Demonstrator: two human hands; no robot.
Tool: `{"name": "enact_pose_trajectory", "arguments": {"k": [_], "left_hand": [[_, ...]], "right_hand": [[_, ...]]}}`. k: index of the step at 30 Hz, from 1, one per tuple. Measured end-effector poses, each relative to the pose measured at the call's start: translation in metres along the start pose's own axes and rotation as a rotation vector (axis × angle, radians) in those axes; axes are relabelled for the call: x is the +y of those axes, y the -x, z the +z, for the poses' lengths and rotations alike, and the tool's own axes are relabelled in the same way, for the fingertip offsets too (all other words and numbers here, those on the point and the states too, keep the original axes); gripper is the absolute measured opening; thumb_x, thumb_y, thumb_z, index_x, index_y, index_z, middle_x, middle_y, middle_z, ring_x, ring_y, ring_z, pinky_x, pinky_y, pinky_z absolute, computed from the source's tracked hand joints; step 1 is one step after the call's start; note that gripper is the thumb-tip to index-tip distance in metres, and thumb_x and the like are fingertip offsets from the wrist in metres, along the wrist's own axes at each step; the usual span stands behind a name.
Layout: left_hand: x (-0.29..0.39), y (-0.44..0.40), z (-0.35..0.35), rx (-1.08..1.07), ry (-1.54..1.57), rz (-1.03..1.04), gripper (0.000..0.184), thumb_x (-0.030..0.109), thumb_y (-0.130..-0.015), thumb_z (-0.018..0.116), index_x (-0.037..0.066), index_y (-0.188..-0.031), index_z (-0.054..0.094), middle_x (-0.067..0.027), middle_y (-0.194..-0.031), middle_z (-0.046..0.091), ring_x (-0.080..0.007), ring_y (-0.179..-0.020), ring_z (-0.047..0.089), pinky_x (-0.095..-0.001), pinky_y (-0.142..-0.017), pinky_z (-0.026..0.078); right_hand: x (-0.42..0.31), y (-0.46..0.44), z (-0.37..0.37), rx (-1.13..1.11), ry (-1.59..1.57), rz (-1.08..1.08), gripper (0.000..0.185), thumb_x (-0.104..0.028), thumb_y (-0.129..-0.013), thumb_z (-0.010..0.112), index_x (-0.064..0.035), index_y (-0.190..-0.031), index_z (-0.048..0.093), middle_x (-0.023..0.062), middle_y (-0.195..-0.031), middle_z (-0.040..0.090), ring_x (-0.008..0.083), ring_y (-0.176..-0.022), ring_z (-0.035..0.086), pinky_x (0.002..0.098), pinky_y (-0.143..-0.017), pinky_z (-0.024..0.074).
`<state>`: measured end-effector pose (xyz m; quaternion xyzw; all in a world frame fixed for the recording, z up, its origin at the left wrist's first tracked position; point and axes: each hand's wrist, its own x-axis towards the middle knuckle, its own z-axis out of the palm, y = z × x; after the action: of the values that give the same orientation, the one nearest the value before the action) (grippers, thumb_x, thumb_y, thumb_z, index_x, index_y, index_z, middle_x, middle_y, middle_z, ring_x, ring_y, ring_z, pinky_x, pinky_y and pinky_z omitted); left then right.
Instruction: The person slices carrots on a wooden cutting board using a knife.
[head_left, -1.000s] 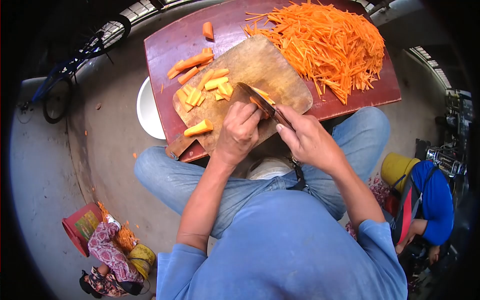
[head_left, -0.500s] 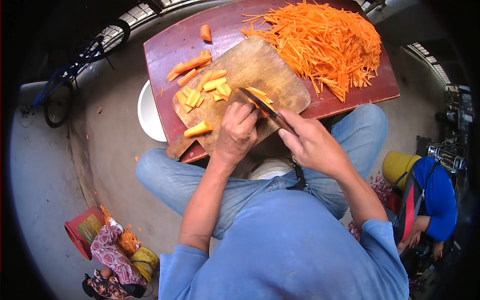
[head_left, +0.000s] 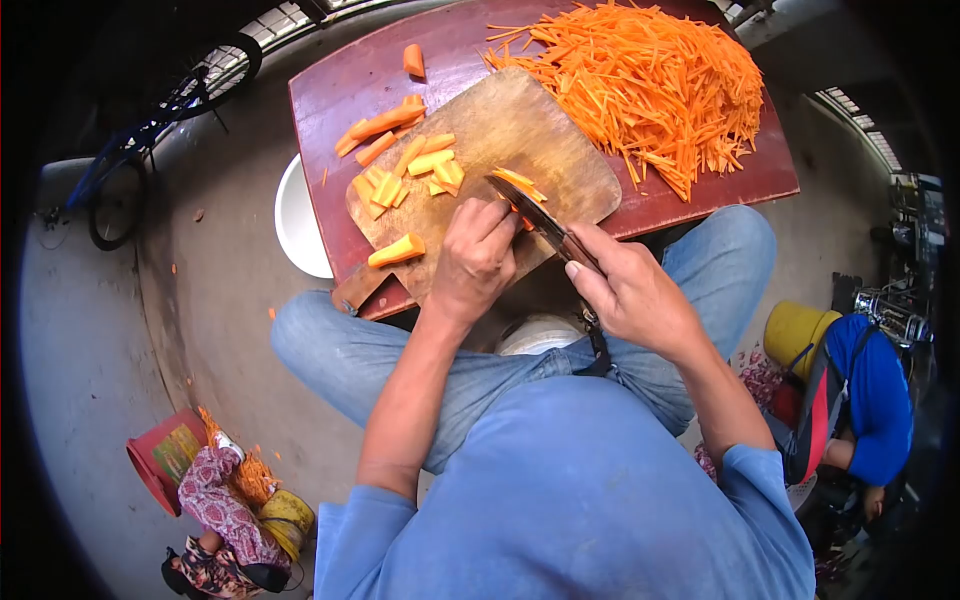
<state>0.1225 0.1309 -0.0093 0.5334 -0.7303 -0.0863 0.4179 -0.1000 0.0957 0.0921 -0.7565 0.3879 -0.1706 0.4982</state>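
Note:
My right hand (head_left: 635,290) is closed around the handle of a knife (head_left: 540,218), whose dark blade slants up and left over the wooden cutting board (head_left: 545,125). Beside the blade, the curled fingers of my left hand (head_left: 475,250) press on a carrot piece (head_left: 526,224), mostly hidden by fingers and knife. Thin carrot slices (head_left: 520,185) lie along the blade's far side. Cut carrot chunks (head_left: 383,188) sit on the board's left part, and a single carrot chunk (head_left: 398,250) rests near its lower left edge.
Shredded carrot (head_left: 670,85) is heaped on the red table (head_left: 340,90), with more carrot pieces (head_left: 385,125) at left. A white basin (head_left: 300,225) stands beside the table. Two people sit nearby, one by a red bucket (head_left: 160,470), another by a yellow bucket (head_left: 797,335). A bicycle (head_left: 125,165) stands far left.
The knife has shifted slightly right and its blade has turned a little, with my right hand moving along. My left hand stays nearly in place. The person at right has moved an arm.

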Motion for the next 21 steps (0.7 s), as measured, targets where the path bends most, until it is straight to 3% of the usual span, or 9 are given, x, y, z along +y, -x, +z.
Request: {"name": "enact_pose_trajectory", "arguments": {"k": [5, 8, 11, 21], "left_hand": [[-0.002, -0.002, 0.002, 0.022, -0.012, 0.021, 0.026, -0.010, -0.077, 0.071, -0.004, -0.102, 0.077, -0.0144, -0.103, 0.073, -0.0344, -0.091, 0.066, -0.0445, -0.082, 0.056], [-0.002, -0.002, 0.002, 0.024, -0.016, 0.032, 0.026, -0.010, -0.076, 0.072, -0.004, -0.101, 0.077, -0.0141, -0.103, 0.072, -0.0343, -0.091, 0.066, -0.0443, -0.082, 0.056], [0.000, -0.002, 0.000, 0.005, -0.019, 0.013, 0.026, -0.010, -0.076, 0.072, -0.003, -0.101, 0.077, -0.0139, -0.104, 0.072, -0.0345, -0.091, 0.065, -0.0443, -0.082, 0.056], [-0.001, -0.001, 0.000, 0.005, -0.023, 0.025, 0.024, -0.009, -0.075, 0.072, -0.005, -0.099, 0.076, -0.0147, -0.105, 0.071, -0.0351, -0.092, 0.065, -0.0446, -0.083, 0.056]], "right_hand": [[0.012, -0.014, 0.009, -0.003, 0.036, -0.042, 0.032, -0.006, -0.105, 0.065, 0.0032, -0.135, 0.058, 0.0318, -0.107, 0.070, 0.0552, -0.101, 0.068, 0.0556, -0.082, 0.0540], [0.010, -0.011, 0.003, -0.026, 0.064, -0.025, 0.037, -0.007, -0.106, 0.066, 0.0038, -0.142, 0.059, 0.0260, -0.103, 0.071, 0.0454, -0.091, 0.073, 0.0469, -0.081, 0.0570], [0.009, 0.004, 0.005, 0.065, 0.064, -0.080, 0.035, -0.007, -0.107, 0.066, 0.0039, -0.139, 0.059, 0.0269, -0.099, 0.070, 0.0467, -0.089, 0.071, 0.0480, -0.079, 0.0556], [0.009, -0.005, 0.001, -0.014, 0.079, -0.033, 0.036, -0.009, -0.106, 0.067, 0.0037, -0.140, 0.059, 0.0267, -0.101, 0.071, 0.0473, -0.091, 0.071, 0.0490, -0.081, 0.0560]]}}
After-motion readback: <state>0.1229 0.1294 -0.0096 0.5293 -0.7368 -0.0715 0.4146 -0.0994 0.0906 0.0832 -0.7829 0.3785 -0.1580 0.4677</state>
